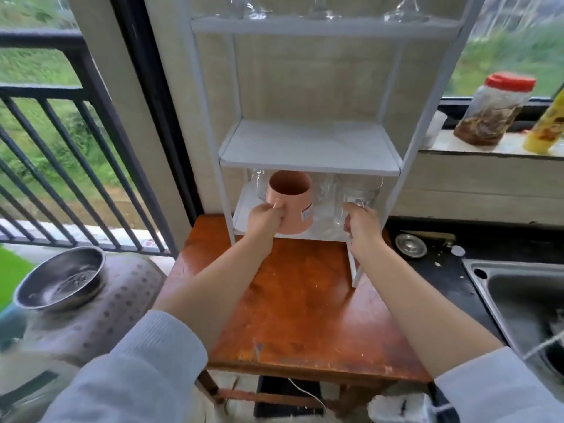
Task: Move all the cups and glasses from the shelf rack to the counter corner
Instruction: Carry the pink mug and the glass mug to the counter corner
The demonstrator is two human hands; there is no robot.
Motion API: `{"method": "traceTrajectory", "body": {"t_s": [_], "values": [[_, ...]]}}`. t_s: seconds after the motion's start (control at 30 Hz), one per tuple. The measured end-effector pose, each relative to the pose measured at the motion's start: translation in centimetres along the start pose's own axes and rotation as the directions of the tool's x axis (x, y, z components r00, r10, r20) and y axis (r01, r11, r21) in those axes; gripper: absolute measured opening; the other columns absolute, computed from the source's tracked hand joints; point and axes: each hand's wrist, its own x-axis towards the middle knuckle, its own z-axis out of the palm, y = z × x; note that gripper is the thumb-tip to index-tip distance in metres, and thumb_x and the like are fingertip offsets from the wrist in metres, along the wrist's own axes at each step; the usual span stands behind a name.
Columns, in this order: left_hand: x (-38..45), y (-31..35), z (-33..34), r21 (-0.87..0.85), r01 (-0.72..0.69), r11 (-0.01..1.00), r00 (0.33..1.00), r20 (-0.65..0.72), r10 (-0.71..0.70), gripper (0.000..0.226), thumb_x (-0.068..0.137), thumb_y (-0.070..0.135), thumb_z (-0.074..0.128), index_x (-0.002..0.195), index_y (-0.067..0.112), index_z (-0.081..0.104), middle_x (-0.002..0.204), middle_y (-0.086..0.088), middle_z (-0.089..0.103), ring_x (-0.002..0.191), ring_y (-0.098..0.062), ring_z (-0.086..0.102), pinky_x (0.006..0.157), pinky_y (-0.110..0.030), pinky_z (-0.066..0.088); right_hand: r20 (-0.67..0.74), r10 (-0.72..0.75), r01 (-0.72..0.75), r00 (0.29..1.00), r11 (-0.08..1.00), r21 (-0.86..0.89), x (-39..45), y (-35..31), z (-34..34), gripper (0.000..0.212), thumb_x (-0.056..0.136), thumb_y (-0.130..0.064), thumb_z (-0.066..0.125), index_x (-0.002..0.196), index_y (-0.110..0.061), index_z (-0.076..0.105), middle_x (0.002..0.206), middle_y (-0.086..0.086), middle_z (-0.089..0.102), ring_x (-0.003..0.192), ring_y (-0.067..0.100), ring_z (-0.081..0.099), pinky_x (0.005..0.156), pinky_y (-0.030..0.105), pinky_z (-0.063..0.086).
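A white shelf rack [308, 166] stands on a small wooden table [305, 315]. My left hand [264, 219] grips the handle of a pink mug [291, 199] at the front of the bottom shelf, the mug tilted toward me. My right hand [361, 224] is closed on the handle of a clear glass mug [355, 196] on the same shelf. More clear glasses [259, 184] stand behind the pink mug. Several stemmed glasses [326, 10] sit on the top shelf, cut off by the frame. The middle shelf holds nothing.
A black counter [442, 270] with a steel sink [525, 297] lies to the right, a small metal lid [410, 245] on it. A red-lidded jar [491, 111] and yellow bottle [546, 126] stand on the windowsill. A steel bowl [61, 279] rests at left.
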Motion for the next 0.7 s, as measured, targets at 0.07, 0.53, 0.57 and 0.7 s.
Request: {"method": "traceTrajectory", "body": {"t_s": [0.07, 0.53, 0.57, 0.7], "values": [[-0.4, -0.8, -0.8, -0.017, -0.068, 0.998, 0.998, -0.014, 0.068, 0.022, 0.090, 0.015, 0.051, 0.108, 0.006, 0.061, 0.094, -0.004, 0.063, 0.091, -0.019, 0.057, 0.072, -0.023, 0.044, -0.045, -0.005, 0.007, 0.999, 0.999, 0.052, -0.8, 0.3, 0.0, 0.021, 0.083, -0.009, 0.049, 0.064, -0.016, 0.043, 0.055, 0.002, 0.026, 0.047, 0.013, 0.023, 0.046, 0.024, 0.020], [-4.8, -7.8, -4.7, -0.239, -0.130, 0.962, 0.959, 0.217, 0.184, 0.025, 0.054, -0.010, 0.040, 0.043, 0.013, 0.036, 0.032, 0.013, 0.036, 0.042, -0.011, 0.032, 0.041, -0.017, 0.029, -0.311, -0.005, 0.088, 0.950, 0.963, 0.255, -10.7, 10.0, -7.2, 0.027, 0.067, 0.000, 0.051, 0.051, -0.018, 0.039, 0.027, -0.012, 0.030, 0.030, 0.007, 0.025, 0.036, 0.014, 0.018], [-5.3, -8.3, -4.0, -0.233, -0.109, 0.966, 0.950, 0.263, 0.171, 0.025, 0.051, -0.008, 0.039, 0.038, 0.013, 0.038, 0.031, 0.014, 0.036, 0.038, -0.008, 0.032, 0.038, -0.014, 0.029, -0.331, -0.003, 0.096, 0.944, 0.959, 0.267, -11.4, 10.7, -8.6, 0.028, 0.067, 0.000, 0.050, 0.051, -0.018, 0.036, 0.028, -0.013, 0.027, 0.031, 0.007, 0.023, 0.036, 0.014, 0.017], [-8.7, -10.0, 1.5, -0.160, -0.110, 0.981, 0.878, 0.448, 0.171, 0.042, 0.055, -0.012, 0.039, 0.029, 0.021, 0.042, 0.030, 0.015, 0.037, 0.036, -0.005, 0.034, 0.043, -0.019, 0.030, -0.452, -0.013, 0.155, 0.892, 0.948, 0.277, -13.7, 12.6, -14.7, 0.044, 0.071, 0.009, 0.047, 0.041, -0.019, 0.031, 0.025, -0.013, 0.023, 0.026, 0.003, 0.019, 0.031, 0.010, 0.015]]}}
